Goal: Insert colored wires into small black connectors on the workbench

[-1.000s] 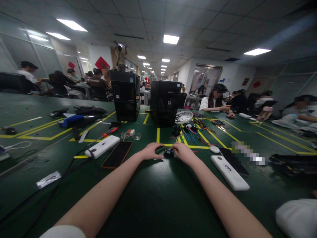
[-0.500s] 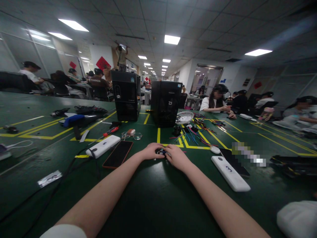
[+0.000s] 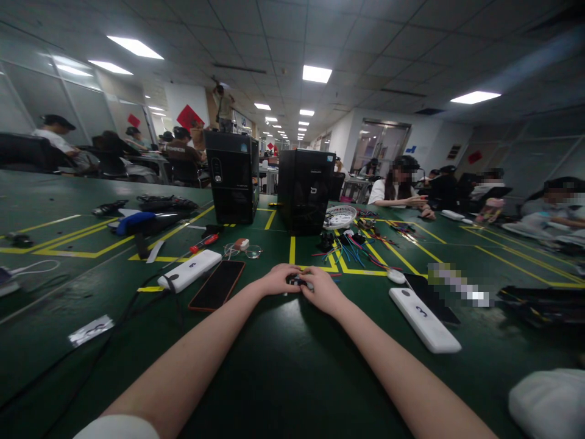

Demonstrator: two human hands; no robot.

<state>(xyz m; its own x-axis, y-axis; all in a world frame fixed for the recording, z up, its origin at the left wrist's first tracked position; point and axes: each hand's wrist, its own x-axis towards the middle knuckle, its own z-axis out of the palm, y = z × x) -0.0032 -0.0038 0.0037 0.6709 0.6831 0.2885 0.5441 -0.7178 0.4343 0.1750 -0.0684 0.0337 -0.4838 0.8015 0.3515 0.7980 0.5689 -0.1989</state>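
Both of my hands meet over the green tabletop point(image 3: 283, 366) at the middle of the view. My left hand point(image 3: 276, 280) is curled round one side of a small dark part with light patches point(image 3: 296, 280). From the other side, the fingers of my right hand point(image 3: 322, 289) close on the same part. Much of it is hidden by the fingers, so its kind does not show. Short thin coloured wire point(image 3: 336, 276) sticks out just beyond my right hand. Left of my left hand lies a phone point(image 3: 217, 285) with an orange-red edge.
Two black computer towers point(image 3: 232, 183) stand beyond my hands. A white basket point(image 3: 340, 216) and loose coloured wires point(image 3: 351, 249) lie to their right. White numbered power banks point(image 3: 425, 321) rest at either side. Glasses point(image 3: 251, 250) and a red-handled screwdriver point(image 3: 204, 244) are at left. Other people sit farther off.
My right-hand fingers have shifted slightly on the small dark part. More of the thin wire shows past my right hand. My left hand stays almost where it was.
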